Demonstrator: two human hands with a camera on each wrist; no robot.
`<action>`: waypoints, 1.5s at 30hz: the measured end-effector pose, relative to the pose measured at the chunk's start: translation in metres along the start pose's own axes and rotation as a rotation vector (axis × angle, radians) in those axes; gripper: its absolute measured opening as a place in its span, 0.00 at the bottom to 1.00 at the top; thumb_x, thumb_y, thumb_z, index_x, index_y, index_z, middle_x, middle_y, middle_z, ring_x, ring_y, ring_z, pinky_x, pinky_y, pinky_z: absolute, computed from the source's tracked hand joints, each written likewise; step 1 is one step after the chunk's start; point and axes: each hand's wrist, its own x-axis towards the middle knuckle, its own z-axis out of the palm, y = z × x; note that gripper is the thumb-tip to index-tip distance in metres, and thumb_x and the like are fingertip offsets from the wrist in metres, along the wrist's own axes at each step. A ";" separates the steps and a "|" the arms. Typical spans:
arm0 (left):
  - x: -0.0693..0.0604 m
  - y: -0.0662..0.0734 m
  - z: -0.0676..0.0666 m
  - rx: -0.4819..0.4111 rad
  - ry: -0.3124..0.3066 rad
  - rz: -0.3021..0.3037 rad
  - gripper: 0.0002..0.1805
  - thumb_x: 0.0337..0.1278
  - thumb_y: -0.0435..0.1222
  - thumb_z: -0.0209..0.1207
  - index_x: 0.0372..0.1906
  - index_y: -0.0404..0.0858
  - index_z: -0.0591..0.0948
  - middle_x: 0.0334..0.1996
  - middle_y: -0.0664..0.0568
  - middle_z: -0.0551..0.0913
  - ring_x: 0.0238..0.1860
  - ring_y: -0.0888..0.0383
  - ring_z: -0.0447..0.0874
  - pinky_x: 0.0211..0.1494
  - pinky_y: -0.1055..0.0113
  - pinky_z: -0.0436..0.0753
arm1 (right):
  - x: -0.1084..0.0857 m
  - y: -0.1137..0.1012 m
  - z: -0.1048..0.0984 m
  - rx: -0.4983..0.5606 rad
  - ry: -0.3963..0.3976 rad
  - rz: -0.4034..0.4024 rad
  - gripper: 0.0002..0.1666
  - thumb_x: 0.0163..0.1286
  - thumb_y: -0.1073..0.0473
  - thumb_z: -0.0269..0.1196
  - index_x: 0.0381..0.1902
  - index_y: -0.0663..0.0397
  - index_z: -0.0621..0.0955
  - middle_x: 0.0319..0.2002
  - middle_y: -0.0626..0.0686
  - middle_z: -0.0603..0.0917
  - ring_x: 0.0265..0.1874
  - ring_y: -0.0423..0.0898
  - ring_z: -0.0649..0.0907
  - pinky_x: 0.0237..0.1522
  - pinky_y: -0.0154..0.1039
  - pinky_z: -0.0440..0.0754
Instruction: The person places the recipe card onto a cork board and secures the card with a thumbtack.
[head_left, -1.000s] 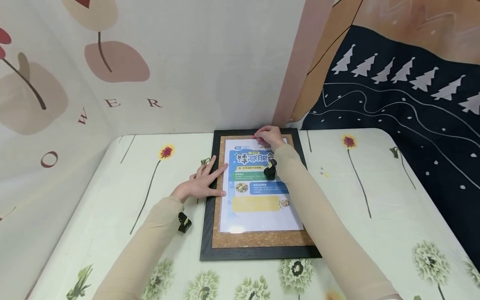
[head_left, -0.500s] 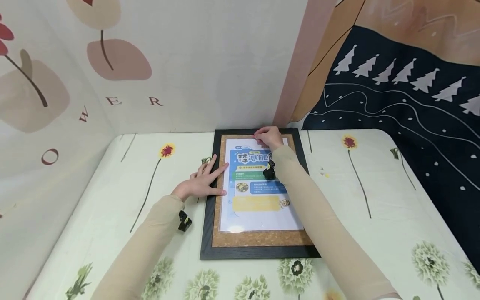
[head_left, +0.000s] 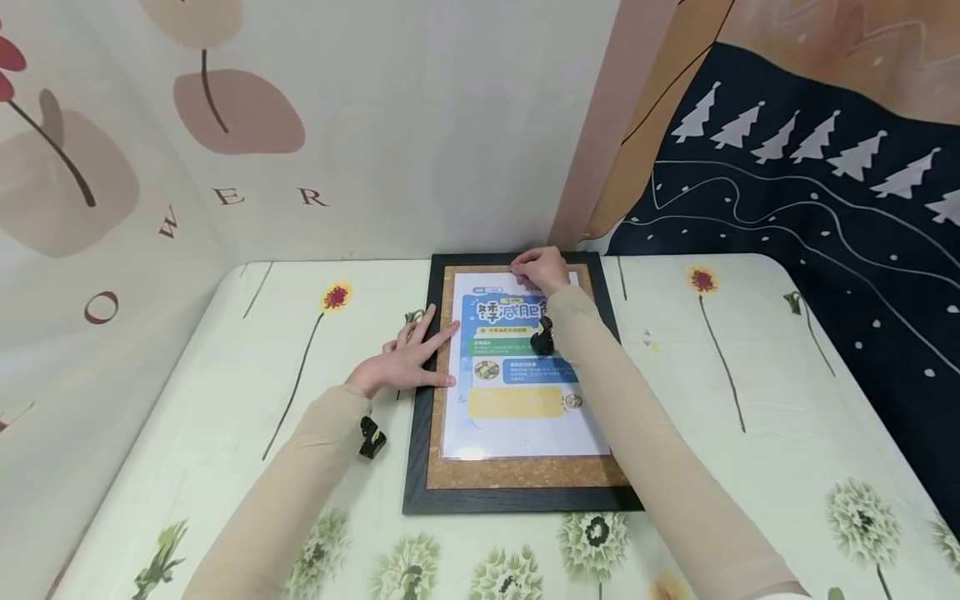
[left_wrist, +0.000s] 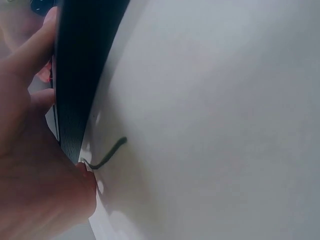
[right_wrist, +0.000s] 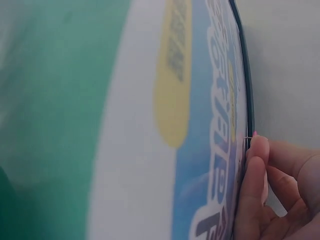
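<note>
A cork board [head_left: 517, 473] in a black wooden frame [head_left: 510, 502] lies on the table, with a printed blue, green and yellow sheet [head_left: 517, 437] on top of it. My left hand [head_left: 403, 364] rests across the frame's left side, fingers spread, the thumb and forefinger reaching the sheet's edge. At the sheet's top edge, my right hand [head_left: 543, 272] pinches a pink push pin [right_wrist: 255, 133] between thumb and fingers. Most of the pin is hidden by the fingertips; its thin needle shows in the right wrist view. Whether the needle is in the cork I cannot tell.
The table wears a pale cloth [head_left: 712, 467] printed with flowers. Behind the board rises a light wall hanging [head_left: 420, 133]; a dark one with white trees [head_left: 750, 200] hangs to the right. The frame's top edge lies close to the back.
The view has shifted slightly. Both hands keep nearly the same places on the board; the pink of the pin, seen a second ago in the head view, is now covered by the fingers.
</note>
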 end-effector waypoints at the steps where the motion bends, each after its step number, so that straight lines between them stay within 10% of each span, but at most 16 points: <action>1: 0.000 0.000 0.000 0.002 0.000 0.000 0.51 0.60 0.54 0.61 0.78 0.49 0.43 0.74 0.44 0.19 0.71 0.33 0.24 0.62 0.33 0.44 | -0.001 -0.001 0.000 0.000 0.000 -0.002 0.05 0.67 0.59 0.65 0.38 0.54 0.86 0.34 0.53 0.84 0.29 0.44 0.81 0.31 0.33 0.75; 26: -0.001 0.001 -0.005 0.002 -0.008 -0.006 0.52 0.60 0.54 0.61 0.78 0.49 0.41 0.73 0.44 0.17 0.71 0.35 0.24 0.63 0.35 0.44 | -0.007 -0.014 0.003 -0.077 0.020 0.016 0.05 0.68 0.58 0.64 0.35 0.53 0.84 0.32 0.54 0.83 0.31 0.48 0.81 0.33 0.37 0.75; 45: 0.002 -0.003 0.002 -0.042 0.020 0.047 0.50 0.61 0.51 0.61 0.78 0.47 0.43 0.73 0.44 0.17 0.73 0.38 0.22 0.61 0.36 0.42 | 0.001 0.008 -0.004 0.085 -0.029 0.037 0.07 0.67 0.58 0.65 0.40 0.53 0.87 0.37 0.51 0.85 0.33 0.44 0.81 0.35 0.33 0.75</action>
